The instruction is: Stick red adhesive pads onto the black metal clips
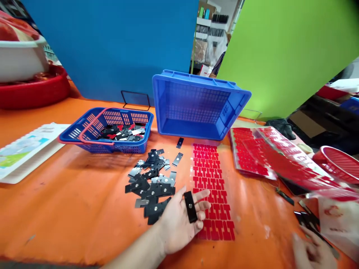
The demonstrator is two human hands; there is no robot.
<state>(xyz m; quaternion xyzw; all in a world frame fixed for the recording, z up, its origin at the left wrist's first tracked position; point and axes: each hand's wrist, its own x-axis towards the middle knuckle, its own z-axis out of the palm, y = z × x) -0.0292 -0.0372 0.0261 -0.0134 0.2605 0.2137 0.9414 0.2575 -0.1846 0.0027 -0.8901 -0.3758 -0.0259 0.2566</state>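
Observation:
Palm up, my left hand holds a small black rectangular plate with a round silvery dot at its middle. The plate lies across the palm side of the fingers, which are slightly curled. Under and beyond this hand is a clear sheet with rows of red T-shaped stickers. To its left lies a loose pile of similar black and grey plates. At the lower right edge my right hand, blurred and partly curled, is beside some slim dark tools; whether it grips one is unclear.
A blue basket with pink handles contains more plates. Behind the sheet, a blue crate rests on its side. Red sticker sheets are stacked at right, near a red round basket. A white board lies left on the orange tabletop.

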